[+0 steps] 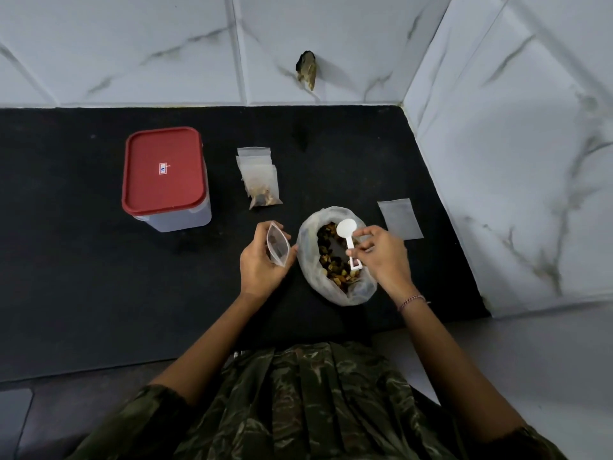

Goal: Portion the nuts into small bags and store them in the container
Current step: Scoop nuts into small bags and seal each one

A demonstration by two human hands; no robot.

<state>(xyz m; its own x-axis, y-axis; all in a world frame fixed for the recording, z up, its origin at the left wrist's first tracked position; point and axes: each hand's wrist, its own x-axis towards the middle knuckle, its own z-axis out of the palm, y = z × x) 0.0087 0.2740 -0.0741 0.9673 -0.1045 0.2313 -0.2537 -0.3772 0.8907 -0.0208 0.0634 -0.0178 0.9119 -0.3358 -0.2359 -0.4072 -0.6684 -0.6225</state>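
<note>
I am worrying most about spills. The small bag has a narrow mouth, and my left hand is curling its fingers and thumb round it, squeezing it open just beside the big bag. If I am easing that squeeze as a load is coming over, the mouth is likely closing and nuts are scattering on the black counter. My right hand is only pinching the thin handle of the white scoop between thumb and fingertips, so the scoop could be twisting and tipping early. The big bag is soft and slumped, and digging hard may be dragging it over.

The big bag is lying open in front of me with the nuts heaped inside, the scoop's bowl hanging above them. The small bag seems to be holding little or nothing. Behind it, the filled bags are lying in a stack, nuts showing in the front one. A spare bag is lying flat to the right. The container is standing far left with its red lid on, so I cannot tell what is inside.
</note>
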